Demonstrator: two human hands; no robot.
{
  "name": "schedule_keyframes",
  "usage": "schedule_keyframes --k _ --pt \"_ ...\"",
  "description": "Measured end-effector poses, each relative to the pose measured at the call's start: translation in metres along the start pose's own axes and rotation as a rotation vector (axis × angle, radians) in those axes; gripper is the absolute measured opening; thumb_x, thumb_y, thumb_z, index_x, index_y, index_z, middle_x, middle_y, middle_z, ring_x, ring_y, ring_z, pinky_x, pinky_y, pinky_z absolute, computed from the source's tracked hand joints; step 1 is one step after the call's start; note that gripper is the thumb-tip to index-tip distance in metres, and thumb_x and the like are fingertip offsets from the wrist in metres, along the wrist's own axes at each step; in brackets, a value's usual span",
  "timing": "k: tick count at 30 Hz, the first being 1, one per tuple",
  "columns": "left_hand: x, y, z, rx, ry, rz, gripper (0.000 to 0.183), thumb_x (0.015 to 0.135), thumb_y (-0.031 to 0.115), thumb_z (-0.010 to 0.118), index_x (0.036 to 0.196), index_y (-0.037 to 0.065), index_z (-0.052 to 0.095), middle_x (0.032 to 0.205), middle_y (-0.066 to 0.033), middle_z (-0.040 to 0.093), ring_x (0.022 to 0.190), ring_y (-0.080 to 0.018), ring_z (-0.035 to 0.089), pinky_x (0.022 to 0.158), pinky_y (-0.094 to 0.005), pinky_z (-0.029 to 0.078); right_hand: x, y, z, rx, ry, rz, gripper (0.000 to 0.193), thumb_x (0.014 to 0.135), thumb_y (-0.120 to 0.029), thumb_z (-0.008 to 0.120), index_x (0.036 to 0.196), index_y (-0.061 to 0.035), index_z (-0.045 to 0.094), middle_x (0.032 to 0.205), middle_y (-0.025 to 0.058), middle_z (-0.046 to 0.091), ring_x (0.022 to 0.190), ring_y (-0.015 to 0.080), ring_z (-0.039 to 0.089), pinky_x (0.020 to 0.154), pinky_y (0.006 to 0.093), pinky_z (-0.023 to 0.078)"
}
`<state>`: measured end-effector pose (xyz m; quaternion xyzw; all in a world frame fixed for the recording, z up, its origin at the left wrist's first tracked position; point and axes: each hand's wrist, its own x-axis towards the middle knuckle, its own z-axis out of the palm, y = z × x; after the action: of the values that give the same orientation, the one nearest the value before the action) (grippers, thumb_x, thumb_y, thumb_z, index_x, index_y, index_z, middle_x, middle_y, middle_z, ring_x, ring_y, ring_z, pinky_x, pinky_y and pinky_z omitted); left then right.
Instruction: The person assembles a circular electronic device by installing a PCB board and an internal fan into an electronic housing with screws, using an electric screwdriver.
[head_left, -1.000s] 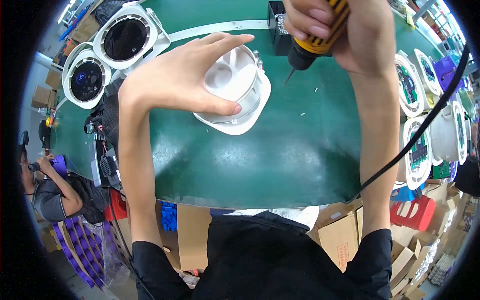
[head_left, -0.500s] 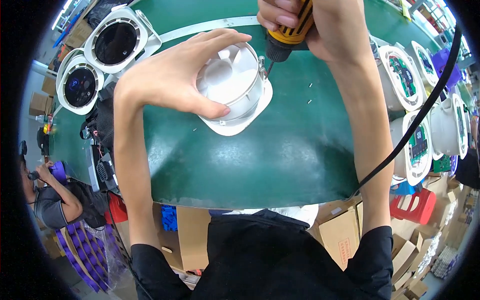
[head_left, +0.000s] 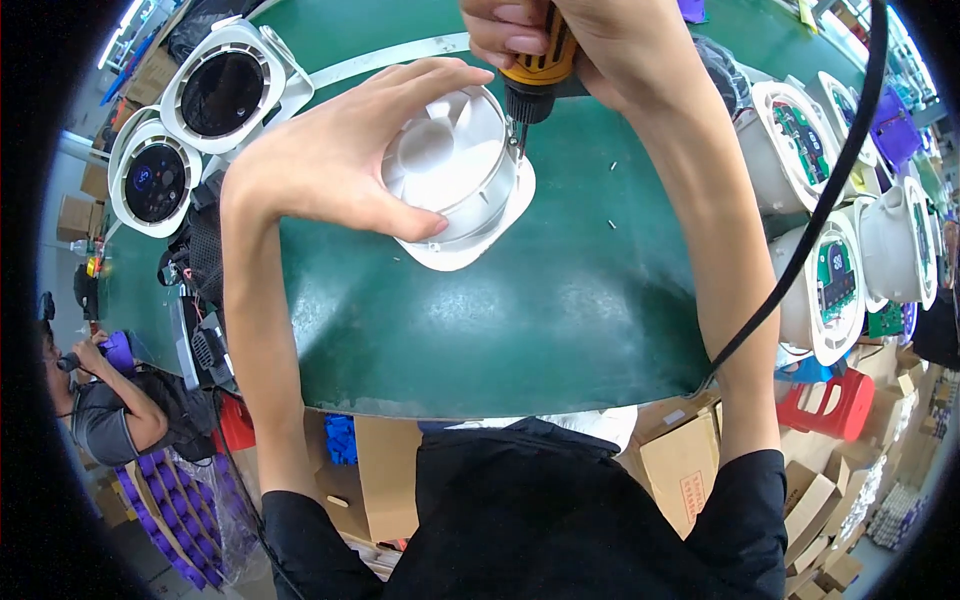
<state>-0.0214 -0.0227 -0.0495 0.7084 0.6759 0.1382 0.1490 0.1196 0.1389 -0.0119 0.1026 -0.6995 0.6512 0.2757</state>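
A round white plastic housing point(head_left: 455, 170) with fan-like blades inside rests on the green table point(head_left: 480, 340), its wide flange underneath. My left hand point(head_left: 370, 150) is wrapped around its left side, the thumb along the near rim and the fingers over the far rim. My right hand point(head_left: 545, 40) grips a yellow and black electric screwdriver point(head_left: 540, 72) that points downward. The driver's thin bit point(head_left: 522, 140) meets the right edge of the housing, at a screw post; its very tip is hard to make out.
Several white units with exposed green circuit boards point(head_left: 835, 275) stand at the right. Two white units with black round displays point(head_left: 220, 92) stand at the left. Small screws point(head_left: 612, 225) lie on the table. A black cable point(head_left: 800, 270) crosses my right forearm. Another person point(head_left: 110, 400) sits far left.
My right hand has brought the screwdriver left and slightly down, its bit now at the housing's right edge. The housing and my left hand have shifted slightly left in view.
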Motion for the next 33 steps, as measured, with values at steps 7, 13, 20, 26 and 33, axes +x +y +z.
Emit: schedule_keyframes --k 7,13,20,26,33 --pt "0.001 -0.004 0.0 0.01 -0.007 0.025 0.103 0.06 0.041 0.077 0.148 0.002 0.038 0.141 -0.0222 0.048 0.131 -0.0352 0.049 0.109 -0.0417 0.041 0.001 0.002 -0.003 0.036 0.022 -0.018 0.042 0.093 -0.044 0.07 0.082 -0.0047 0.059 0.05 -0.0037 0.046 0.038 0.0046 0.043 0.036 0.0196 0.036" --pt "0.003 -0.001 -0.001 -0.092 -0.036 -0.05 0.103 0.06 0.041 0.077 0.148 0.003 0.038 0.142 -0.0217 0.048 0.13 -0.0353 0.049 0.11 -0.042 0.041 0.013 0.054 -0.014 -0.029 -0.142 -0.115 0.035 0.083 -0.029 0.076 0.079 0.0015 0.06 0.056 0.0014 0.051 0.045 0.0103 0.051 0.044 0.0267 0.043" --pt "0.003 -0.013 0.001 -0.049 -0.024 0.078 0.107 0.059 0.037 0.08 0.151 0.003 0.037 0.152 -0.0211 0.038 0.137 -0.0344 0.044 0.111 -0.0417 0.041 -0.003 -0.016 -0.007 -0.128 0.137 0.055 0.043 0.089 -0.043 0.072 0.086 -0.0032 0.057 0.05 -0.0044 0.048 0.037 0.0062 0.045 0.036 0.0212 0.041" --pt "0.005 -0.012 0.004 -0.034 -0.019 0.041 0.106 0.059 0.039 0.078 0.151 0.006 0.038 0.152 -0.0205 0.039 0.137 -0.0334 0.045 0.112 -0.0409 0.039 -0.006 -0.017 -0.011 -0.09 0.24 -0.026 0.049 0.088 -0.045 0.072 0.097 -0.0015 0.052 0.051 -0.0019 0.047 0.037 0.0075 0.042 0.038 0.0218 0.04" --pt "0.006 -0.009 0.004 -0.055 -0.007 0.048 0.105 0.061 0.044 0.077 0.149 0.003 0.038 0.148 -0.0217 0.042 0.134 -0.0349 0.047 0.11 -0.0412 0.041 -0.004 -0.015 -0.006 -0.002 0.106 0.047 0.046 0.09 -0.046 0.071 0.088 -0.0027 0.056 0.046 -0.0024 0.045 0.034 0.0077 0.043 0.036 0.0231 0.041"
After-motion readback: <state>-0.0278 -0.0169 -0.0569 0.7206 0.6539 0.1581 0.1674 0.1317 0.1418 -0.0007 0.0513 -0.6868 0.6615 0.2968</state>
